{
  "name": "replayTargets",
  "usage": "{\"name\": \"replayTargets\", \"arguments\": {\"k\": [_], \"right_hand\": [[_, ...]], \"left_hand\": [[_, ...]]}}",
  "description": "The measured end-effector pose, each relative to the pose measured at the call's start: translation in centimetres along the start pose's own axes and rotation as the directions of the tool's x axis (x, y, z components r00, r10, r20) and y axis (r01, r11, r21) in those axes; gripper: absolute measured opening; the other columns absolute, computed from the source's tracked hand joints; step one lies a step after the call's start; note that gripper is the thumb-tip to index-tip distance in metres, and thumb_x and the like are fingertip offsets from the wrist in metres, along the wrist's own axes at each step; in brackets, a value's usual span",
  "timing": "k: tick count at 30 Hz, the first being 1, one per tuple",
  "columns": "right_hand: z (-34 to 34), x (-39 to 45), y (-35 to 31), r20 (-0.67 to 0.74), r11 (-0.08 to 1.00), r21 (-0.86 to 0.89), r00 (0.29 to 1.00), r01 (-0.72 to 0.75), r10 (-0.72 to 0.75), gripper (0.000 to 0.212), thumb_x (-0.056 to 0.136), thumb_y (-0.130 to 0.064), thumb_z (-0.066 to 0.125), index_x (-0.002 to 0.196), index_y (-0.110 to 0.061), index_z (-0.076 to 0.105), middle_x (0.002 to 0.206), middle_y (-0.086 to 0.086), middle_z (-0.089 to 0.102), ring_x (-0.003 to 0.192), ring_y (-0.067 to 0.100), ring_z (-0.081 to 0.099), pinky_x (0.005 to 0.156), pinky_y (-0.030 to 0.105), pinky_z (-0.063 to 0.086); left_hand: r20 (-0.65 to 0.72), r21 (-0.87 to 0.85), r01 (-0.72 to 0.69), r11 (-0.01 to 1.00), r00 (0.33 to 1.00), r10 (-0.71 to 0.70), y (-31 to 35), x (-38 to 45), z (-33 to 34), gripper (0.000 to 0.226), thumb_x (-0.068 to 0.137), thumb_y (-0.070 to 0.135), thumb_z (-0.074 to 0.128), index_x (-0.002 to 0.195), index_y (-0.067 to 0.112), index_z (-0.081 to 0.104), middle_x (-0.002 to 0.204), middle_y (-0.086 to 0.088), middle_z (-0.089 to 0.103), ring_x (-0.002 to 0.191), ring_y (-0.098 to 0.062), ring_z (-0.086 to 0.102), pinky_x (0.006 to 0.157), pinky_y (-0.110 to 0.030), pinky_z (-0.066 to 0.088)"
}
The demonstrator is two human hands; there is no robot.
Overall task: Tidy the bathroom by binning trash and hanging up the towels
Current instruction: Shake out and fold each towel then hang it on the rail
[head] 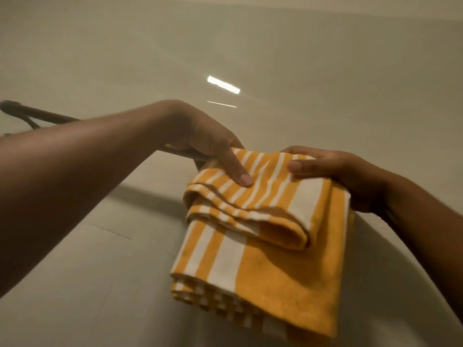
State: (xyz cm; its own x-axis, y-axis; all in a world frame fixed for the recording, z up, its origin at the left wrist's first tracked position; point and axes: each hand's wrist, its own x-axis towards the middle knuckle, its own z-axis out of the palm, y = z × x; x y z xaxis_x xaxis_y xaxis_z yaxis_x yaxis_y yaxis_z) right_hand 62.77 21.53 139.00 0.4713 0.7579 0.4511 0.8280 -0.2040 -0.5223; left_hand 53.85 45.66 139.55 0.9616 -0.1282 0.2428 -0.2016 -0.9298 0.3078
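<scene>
A folded yellow towel with white stripes [270, 241] hangs over a dark metal rail [47, 115] fixed to the tiled wall. My left hand [208, 144] grips the towel's top left edge, thumb pressed on the front and fingers behind it at the rail. My right hand [333, 171] pinches the top right edge, thumb on the front, fingers curled behind. Under the towel and my left arm, the rail is hidden.
Glossy beige wall tiles [300, 58] fill the view, with a bright light reflection [223, 84] above the hands. The rail's bracket end [10, 106] sticks out at the far left.
</scene>
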Motion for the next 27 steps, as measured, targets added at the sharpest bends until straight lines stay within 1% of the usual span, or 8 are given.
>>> {"name": "replayTargets", "arguments": {"k": [8,12,14,17,19,20,23,27], "right_hand": [[0.8,-0.9,-0.1,-0.093,0.997,-0.025,0.993,0.07,-0.073,0.045,0.076,-0.035,0.07,0.116,-0.014,0.072,0.109,0.01,0.077,0.1,0.032,0.074,0.09,0.044,0.06],[3.2,-2.4,0.9,-0.433,0.963,-0.218,0.869,0.158,-0.24,0.038,0.08,-0.051,0.072,0.107,-0.025,0.073,0.1,-0.006,0.076,0.092,0.01,0.073,0.077,0.024,0.056],[5.9,-3.7,2.7,-0.635,0.924,-0.335,0.68,0.184,-0.366,0.048,0.083,-0.059,0.07,0.123,-0.032,0.064,0.115,-0.016,0.067,0.101,-0.002,0.064,0.083,0.013,0.047],[11.0,-6.4,6.4,-0.774,0.924,-0.331,0.504,0.192,-0.382,0.074,0.086,-0.06,0.068,0.15,-0.036,0.039,0.142,-0.02,0.043,0.131,-0.004,0.042,0.108,0.021,0.034],[15.0,-8.1,8.8,-0.831,0.926,-0.263,0.425,0.269,-0.359,0.076,0.084,-0.058,0.067,0.151,-0.031,0.04,0.146,-0.016,0.045,0.136,0.0,0.043,0.114,0.028,0.036],[17.6,-9.1,10.0,-0.849,0.928,-0.203,0.416,0.311,-0.325,0.076,0.082,-0.054,0.067,0.149,-0.029,0.043,0.143,-0.012,0.049,0.132,0.003,0.048,0.112,0.028,0.04],[26.0,-11.5,13.7,-0.853,0.888,0.113,0.502,0.446,-0.143,0.06,0.083,-0.019,0.072,0.139,-0.03,0.052,0.126,-0.004,0.065,0.107,0.015,0.069,0.091,0.03,0.056],[36.7,-12.9,18.0,-0.553,0.878,0.418,0.832,0.233,0.042,0.037,0.093,-0.001,0.066,0.118,-0.03,0.066,0.12,-0.001,0.068,0.099,0.023,0.072,0.082,0.049,0.06]], "left_hand": [[0.051,-0.14,-0.003,0.99,0.999,0.01,1.2,-0.4,0.4,0.046,0.075,0.034,0.079,0.117,0.018,0.068,0.113,0.001,0.076,0.105,-0.021,0.073,0.099,-0.039,0.054],[-0.177,-0.077,-0.13,0.988,0.977,0.115,1.2,-1.1,1.5,0.051,0.077,0.031,0.084,0.123,0.023,0.065,0.113,0.01,0.074,0.099,-0.009,0.073,0.081,-0.024,0.058],[-0.455,0.055,-0.252,0.966,0.855,0.249,0.3,-2.1,3.4,0.052,0.079,0.04,0.081,0.126,0.032,0.061,0.121,0.017,0.064,0.107,-0.002,0.065,0.081,-0.016,0.053],[-0.729,0.223,-0.43,0.875,0.521,0.443,-2.4,-4.9,9.4,0.041,0.091,0.038,0.07,0.13,0.03,0.061,0.139,0.012,0.052,0.129,-0.002,0.05,0.1,-0.021,0.048],[-0.788,0.179,-0.486,0.855,0.45,0.421,-4.6,-7.3,14.9,0.036,0.093,0.027,0.066,0.129,0.022,0.063,0.144,0.008,0.052,0.136,-0.01,0.048,0.107,-0.028,0.045],[-0.805,0.076,-0.485,0.871,0.485,0.341,-6.0,-8.8,18.3,0.036,0.094,0.023,0.065,0.129,0.02,0.063,0.143,0.008,0.055,0.135,-0.014,0.051,0.106,-0.03,0.047],[-0.778,-0.289,-0.33,0.899,0.628,-0.019,-10.8,-13.4,28.7,0.031,0.093,0.024,0.063,0.124,0.023,0.066,0.126,0.008,0.068,0.121,-0.013,0.064,0.097,-0.036,0.054],[-0.505,-0.653,0.034,0.757,0.726,-0.468,-16.3,-19.6,40.0,0.027,0.091,0.032,0.067,0.118,0.03,0.068,0.12,0.008,0.071,0.111,-0.014,0.069,0.093,-0.044,0.057]]}}
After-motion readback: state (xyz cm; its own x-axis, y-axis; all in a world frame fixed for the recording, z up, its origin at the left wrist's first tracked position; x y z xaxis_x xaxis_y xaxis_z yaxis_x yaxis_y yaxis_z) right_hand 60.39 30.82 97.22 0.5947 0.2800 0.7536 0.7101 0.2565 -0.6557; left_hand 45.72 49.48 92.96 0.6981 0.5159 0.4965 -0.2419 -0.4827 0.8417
